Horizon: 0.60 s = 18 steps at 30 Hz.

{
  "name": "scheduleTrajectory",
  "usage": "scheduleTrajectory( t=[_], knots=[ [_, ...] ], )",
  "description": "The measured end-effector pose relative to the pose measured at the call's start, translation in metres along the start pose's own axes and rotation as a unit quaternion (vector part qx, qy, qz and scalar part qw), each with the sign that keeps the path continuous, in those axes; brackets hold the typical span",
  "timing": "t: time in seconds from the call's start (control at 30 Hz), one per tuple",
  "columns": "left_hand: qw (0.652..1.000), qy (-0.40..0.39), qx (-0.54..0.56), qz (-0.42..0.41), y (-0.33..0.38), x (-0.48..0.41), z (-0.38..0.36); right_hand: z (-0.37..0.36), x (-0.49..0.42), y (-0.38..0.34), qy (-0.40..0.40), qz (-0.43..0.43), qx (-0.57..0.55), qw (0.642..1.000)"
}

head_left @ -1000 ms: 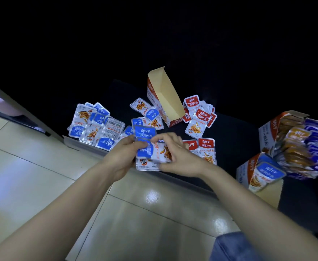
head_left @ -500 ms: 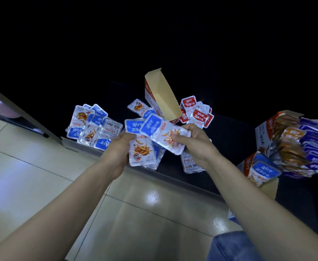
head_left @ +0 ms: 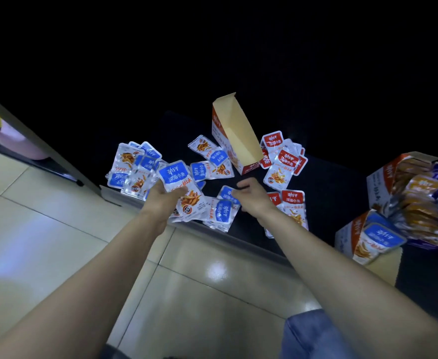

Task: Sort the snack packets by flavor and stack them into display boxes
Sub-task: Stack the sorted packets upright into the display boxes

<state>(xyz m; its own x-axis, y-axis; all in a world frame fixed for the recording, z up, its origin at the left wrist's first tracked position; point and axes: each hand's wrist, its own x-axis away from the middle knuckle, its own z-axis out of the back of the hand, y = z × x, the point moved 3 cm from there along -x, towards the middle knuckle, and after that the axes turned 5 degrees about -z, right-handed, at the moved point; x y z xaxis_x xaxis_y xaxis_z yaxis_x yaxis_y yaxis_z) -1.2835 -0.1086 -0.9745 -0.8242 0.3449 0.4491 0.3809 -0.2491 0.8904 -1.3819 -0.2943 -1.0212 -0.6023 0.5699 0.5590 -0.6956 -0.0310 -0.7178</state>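
My left hand grips a small stack of blue snack packets, blue label up, above the near edge of the dark table. My right hand hovers just to the right with loosely curled fingers and holds nothing. Under it lie loose blue packets. More blue packets are heaped at the left. Red packets lie right of an empty display box, which stands tilted at the back, and others lie near my right wrist.
At the right stand a display box crammed with orange and purple packets and a lower box with blue packets. Pale floor tiles lie below the table edge. The back of the table is in darkness.
The blue packet my right hand held has joined the stack in my left hand. My right hand has let go and drawn away to the right.
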Motion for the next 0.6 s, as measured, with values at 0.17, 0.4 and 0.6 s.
scheduleTrajectory(
  t=[0.17, 0.4, 0.6],
  knots=[
    [1.0, -0.002, -0.001, 0.018, -0.005, -0.01, 0.007, -0.038, -0.01, 0.02, 0.008, -0.02, 0.166, 0.986],
    [0.999, 0.019, -0.034, 0.017, -0.009, -0.023, 0.021, -0.041, -0.022, 0.027, 0.069, 0.066, 0.264, 0.96],
    [0.997, 0.002, -0.077, 0.023, -0.02, -0.028, 0.016, 0.002, -0.033, 0.017, 0.008, 0.054, 0.006, 0.999]
  ],
)
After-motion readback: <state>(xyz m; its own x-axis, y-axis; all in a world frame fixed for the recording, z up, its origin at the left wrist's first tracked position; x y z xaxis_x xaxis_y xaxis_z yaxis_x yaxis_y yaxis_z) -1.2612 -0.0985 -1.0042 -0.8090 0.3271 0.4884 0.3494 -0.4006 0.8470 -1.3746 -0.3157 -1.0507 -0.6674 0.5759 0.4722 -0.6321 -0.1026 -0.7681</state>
